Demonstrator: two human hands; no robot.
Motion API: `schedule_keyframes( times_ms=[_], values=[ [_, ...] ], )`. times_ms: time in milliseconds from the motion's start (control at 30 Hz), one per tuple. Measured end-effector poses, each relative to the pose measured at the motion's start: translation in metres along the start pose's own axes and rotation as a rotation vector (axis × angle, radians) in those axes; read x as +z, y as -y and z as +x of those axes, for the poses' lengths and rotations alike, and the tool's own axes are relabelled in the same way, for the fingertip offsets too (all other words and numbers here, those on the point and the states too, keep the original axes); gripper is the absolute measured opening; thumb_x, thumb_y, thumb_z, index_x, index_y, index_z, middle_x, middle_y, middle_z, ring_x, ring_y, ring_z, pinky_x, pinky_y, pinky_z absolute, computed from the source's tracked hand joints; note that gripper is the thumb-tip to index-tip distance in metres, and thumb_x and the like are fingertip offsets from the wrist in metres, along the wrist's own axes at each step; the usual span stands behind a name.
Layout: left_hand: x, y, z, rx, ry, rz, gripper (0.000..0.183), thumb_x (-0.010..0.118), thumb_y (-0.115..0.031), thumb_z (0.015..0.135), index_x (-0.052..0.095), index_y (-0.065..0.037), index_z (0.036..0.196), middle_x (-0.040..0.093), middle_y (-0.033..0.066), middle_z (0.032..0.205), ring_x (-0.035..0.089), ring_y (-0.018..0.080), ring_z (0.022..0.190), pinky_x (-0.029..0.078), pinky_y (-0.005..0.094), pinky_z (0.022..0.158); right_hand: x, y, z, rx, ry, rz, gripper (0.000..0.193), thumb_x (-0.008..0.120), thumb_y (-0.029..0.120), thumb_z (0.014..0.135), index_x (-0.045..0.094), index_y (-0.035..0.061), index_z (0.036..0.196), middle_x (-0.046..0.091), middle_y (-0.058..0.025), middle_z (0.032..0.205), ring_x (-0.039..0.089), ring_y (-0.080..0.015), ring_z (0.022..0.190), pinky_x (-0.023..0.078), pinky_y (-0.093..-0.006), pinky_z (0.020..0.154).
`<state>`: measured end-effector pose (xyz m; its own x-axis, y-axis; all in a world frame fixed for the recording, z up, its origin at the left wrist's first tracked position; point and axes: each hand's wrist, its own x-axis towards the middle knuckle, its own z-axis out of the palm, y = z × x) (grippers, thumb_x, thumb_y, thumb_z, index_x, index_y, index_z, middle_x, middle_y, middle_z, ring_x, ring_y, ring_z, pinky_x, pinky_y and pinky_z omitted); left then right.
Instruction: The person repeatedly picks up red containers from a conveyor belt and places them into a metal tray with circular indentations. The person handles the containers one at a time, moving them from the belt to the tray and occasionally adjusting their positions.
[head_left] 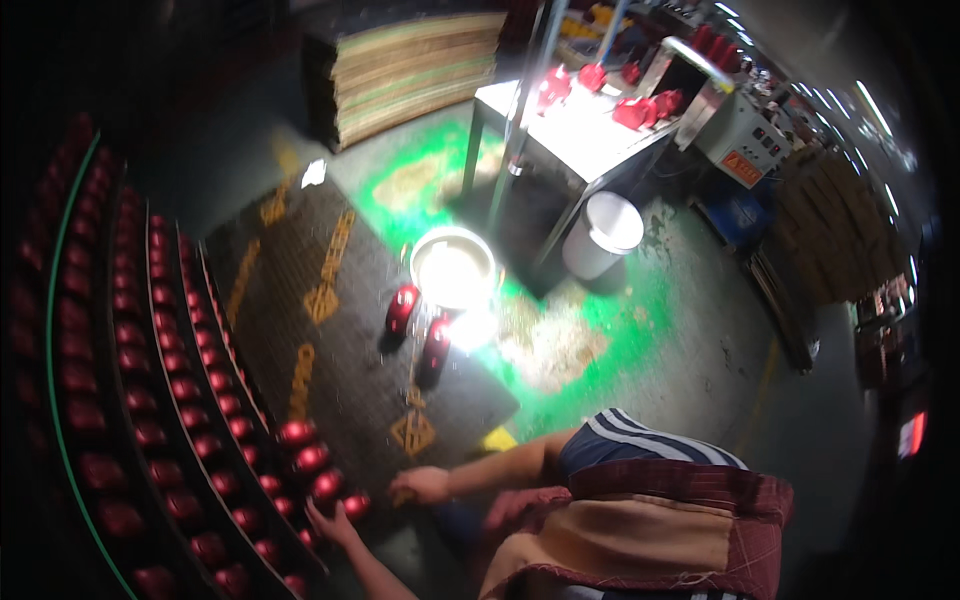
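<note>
At the lower end of the rows of glossy red rounded pieces, my left hand (331, 523) has its thumb and fingers around the near side of one red piece (325, 486). Another red piece (356, 503) lies just right of those fingers. To the right, over the edge of the dark mat, my right hand (424, 485) is bent at the wrist with its fingers curled together. What they hold, if anything, is too blurred to make out. Two more red pieces, one (402, 308) and another (437, 342), stand on the mat beside a round pale tub (418, 262).
Long racks (165, 330) of red pieces curve along the left. A printed dark mat (350, 370) covers the floor. Beyond it stand a metal table (580, 150) with red parts, a white bucket (604, 238), stacked boards (415, 75) and a control box (745, 135).
</note>
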<state>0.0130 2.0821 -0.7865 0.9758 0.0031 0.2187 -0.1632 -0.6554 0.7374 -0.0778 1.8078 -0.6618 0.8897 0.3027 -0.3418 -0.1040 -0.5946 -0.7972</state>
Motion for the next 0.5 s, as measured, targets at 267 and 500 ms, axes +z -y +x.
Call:
schedule_keyframes(
  times_ms=[267, 500],
  values=[
    [-0.034, 0.006, 0.032, 0.019, 0.438, -0.030, 0.079, 0.076, -0.005, 0.070, 0.048, -0.017, 0.142, 0.045, 0.0147, 0.146, 0.043, 0.0356, 0.132, 0.041, 0.0428, 0.105, 0.076, 0.005, 0.065, -0.199, -0.346, -0.098, 0.063, 0.070, 0.004, 0.070, 0.053, 0.0109, 0.130, 0.050, -0.0178, 0.135, 0.049, -0.0380, 0.123, 0.042, -0.0456, 0.103],
    [-0.059, 0.007, 0.025, -0.125, 0.565, -0.154, 0.069, 0.057, 0.005, 0.072, 0.057, -0.019, 0.136, 0.041, 0.0145, 0.149, 0.042, 0.0306, 0.136, 0.037, 0.0383, 0.109, 0.113, 0.008, 0.087, -0.210, -0.224, -0.236, 0.083, 0.077, 0.007, 0.065, 0.044, 0.0186, 0.139, 0.041, -0.0141, 0.144, 0.041, -0.0353, 0.131, 0.041, -0.0467, 0.104]
  ],
)
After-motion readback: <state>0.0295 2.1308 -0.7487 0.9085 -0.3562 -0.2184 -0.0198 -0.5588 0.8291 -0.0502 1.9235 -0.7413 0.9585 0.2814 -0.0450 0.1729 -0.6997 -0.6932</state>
